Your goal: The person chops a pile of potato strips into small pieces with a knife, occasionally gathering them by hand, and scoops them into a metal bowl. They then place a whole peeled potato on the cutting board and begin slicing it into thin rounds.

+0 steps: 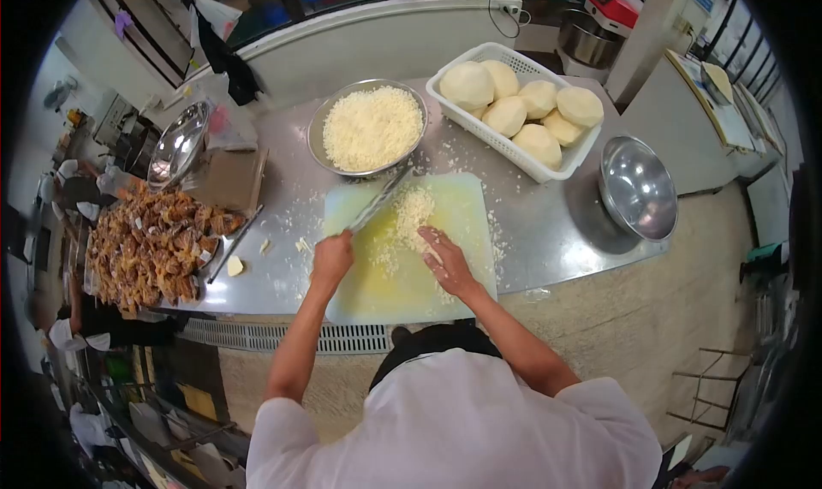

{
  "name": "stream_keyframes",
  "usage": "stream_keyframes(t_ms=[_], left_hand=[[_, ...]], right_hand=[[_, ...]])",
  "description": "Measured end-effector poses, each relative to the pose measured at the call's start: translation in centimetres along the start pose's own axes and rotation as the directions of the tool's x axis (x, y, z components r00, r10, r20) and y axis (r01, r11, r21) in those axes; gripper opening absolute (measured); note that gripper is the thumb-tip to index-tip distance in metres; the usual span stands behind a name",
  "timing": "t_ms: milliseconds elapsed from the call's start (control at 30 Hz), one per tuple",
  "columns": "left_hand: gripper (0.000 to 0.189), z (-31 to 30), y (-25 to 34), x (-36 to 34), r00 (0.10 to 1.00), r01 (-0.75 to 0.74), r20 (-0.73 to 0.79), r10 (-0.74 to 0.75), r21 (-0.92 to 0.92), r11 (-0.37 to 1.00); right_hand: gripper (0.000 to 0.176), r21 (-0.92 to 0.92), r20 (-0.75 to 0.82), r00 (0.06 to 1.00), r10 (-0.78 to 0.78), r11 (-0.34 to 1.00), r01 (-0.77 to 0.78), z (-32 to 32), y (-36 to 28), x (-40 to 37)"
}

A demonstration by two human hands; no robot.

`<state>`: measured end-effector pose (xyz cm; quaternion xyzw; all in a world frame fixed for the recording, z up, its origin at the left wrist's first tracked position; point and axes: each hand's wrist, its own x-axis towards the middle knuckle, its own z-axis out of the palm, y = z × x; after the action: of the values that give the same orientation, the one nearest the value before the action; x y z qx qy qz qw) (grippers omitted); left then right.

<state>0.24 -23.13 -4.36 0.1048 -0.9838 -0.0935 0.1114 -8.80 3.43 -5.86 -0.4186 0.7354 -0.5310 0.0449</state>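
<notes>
My left hand (332, 258) is closed around the handle of a large knife (377, 203). Its blade points away from me and to the right, over the top left of a yellow-green cutting board (360, 290). My right hand (449, 263) rests with fingers stretched at the lower right of a heap of finely chopped pale pieces (414, 211). Behind the board stands a metal bowl (315, 153) filled with chopped pale pieces (372, 129). More bits are scattered over the board and the table around it.
At the back right, a white plastic basket (550, 175) holds several peeled pale round vegetables (538, 145). A metal bowl (638, 189) sits at the table's right end. Left are a brown heap of packed pieces (150, 249), a dark rod (235, 242) and another metal bowl (178, 146).
</notes>
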Motion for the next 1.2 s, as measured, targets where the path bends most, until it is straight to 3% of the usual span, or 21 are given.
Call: stream_keyframes(t_ms=[67,100,133,167,200,267,367,433,467,533,600,633,700,733,800,900,933,967,1000,1133,1200], left_hand=[[0.010,1.7,2.1,2.5,0.994,-0.105,0.026,0.106,-0.043,0.994],[0.010,2.1,3.4,3.2,0.984,-0.159,0.067,0.163,-0.068,0.985],[0.010,2.3,4.6,3.0,0.986,-0.145,0.068,0.150,-0.078,0.986],[0.012,2.4,5.8,2.9,0.967,-0.228,0.090,0.240,-0.131,0.965],[0.013,2.1,6.4,2.8,0.937,-0.311,0.105,0.333,-0.183,0.933],[0.014,1.1,6.8,0.9,0.919,-0.324,0.171,0.356,-0.189,0.927],[0.013,-1.2,5.8,-3.0,0.901,-0.304,0.225,0.371,-0.281,0.910],[0.010,-3.4,4.2,-4.9,0.946,-0.248,0.110,0.305,-0.362,0.899],[0.010,-4.4,3.5,-5.5,0.944,-0.247,0.119,0.307,-0.363,0.899],[0.006,-6.2,2.2,-6.2,0.998,0.038,0.052,-0.029,-0.188,0.981],[0.008,-5.3,0.0,-7.1,0.990,0.142,0.032,-0.140,-0.080,0.987],[0.009,-4.0,-0.8,-7.5,0.972,0.235,0.002,-0.235,0.015,0.972],[0.011,-1.7,0.5,-9.0,0.959,0.283,0.003,-0.283,0.008,0.959],[0.013,-0.9,2.6,-9.7,0.956,0.292,0.029,-0.292,0.027,0.956],[0.015,-0.6,7.6,-11.4,0.954,0.275,0.125,-0.271,-0.017,0.961],[0.014,-1.5,11.9,-12.9,0.961,0.260,0.118,-0.251,-0.070,0.963],[0.012,-2.4,11.9,-13.0,0.965,0.251,0.127,-0.228,-0.211,0.945],[0.011,-3.1,11.7,-13.2,0.970,0.238,0.134,-0.203,-0.348,0.907],[0.009,-3.6,10.7,-13.6,0.946,0.325,0.151,-0.288,-0.476,0.817],[0.009,-3.6,6.6,-16.6,0.876,0.461,0.161,-0.454,-0.551,0.695],[0.010,-2.7,5.6,-18.3,0.656,0.557,0.446,-0.609,-0.831,-0.008]], right_hand=[[0.040,-0.036,-0.173,0.983,-0.058,0.998,0.052,-1.2,-1.3,-0.7],[0.040,-0.038,-0.155,0.987,-0.052,0.998,0.047,-1.9,-1.9,-0.9],[0.037,-0.059,-0.275,0.957,-0.091,0.995,0.078,-2.8,-2.4,-0.9],[0.034,-0.084,-0.394,0.909,-0.133,0.991,0.109,-3.5,-2.5,-0.9],[0.034,-0.086,-0.387,0.913,-0.133,0.990,0.108,-4.3,-2.2,-0.9],[0.031,-0.108,-0.536,0.832,-0.144,0.989,0.102,-5.8,-1.4,-1.1],[0.031,-0.161,-0.582,0.804,-0.122,0.986,0.033,-7.2,-0.2,-1.2],[0.033,-0.139,-0.520,0.854,-0.036,0.989,-0.042,-7.0,2.4,-1.7],[0.035,-0.236,-0.425,0.905,-0.018,0.967,-0.092,-6.2,4.3,-1.9],[0.038,-0.324,-0.322,0.947,0.007,0.939,-0.117,-4.8,4.7,-2.0],[0.043,-0.707,-0.135,0.991,-0.022,0.702,-0.081,-2.1,3.7,-3.1],[0.043,-0.705,-0.123,0.992,-0.029,0.706,-0.067,-1.0,3.0,-3.3],[0.042,-0.509,-0.082,0.996,-0.038,0.861,-0.009,1.1,1.6,-3.9],[0.042,-0.506,-0.069,0.997,-0.041,0.863,0.001,1.6,1.0,-4.0],[0.038,-0.123,-0.052,0.998,0.018,0.992,-0.024,2.4,-0.2,-4.2],[0.035,0.040,-0.137,0.985,0.101,0.994,-0.097,2.0,-0.2,-4.6],[0.035,0.041,-0.172,0.978,0.118,0.993,-0.112,1.5,-0.5,-4.7],[0.035,0.044,-0.157,0.980,0.124,0.992,-0.118,0.7,-0.5,-4.7],[0.037,-0.037,-0.199,0.976,0.087,0.995,-0.096,-0.1,-0.2,-4.8],[0.044,-0.266,-0.224,0.970,0.095,0.951,-0.155,-1.5,0.2,-6.0],[0.046,-0.299,-0.198,0.973,0.119,0.938,-0.176,-1.0,0.5,-6.6]])
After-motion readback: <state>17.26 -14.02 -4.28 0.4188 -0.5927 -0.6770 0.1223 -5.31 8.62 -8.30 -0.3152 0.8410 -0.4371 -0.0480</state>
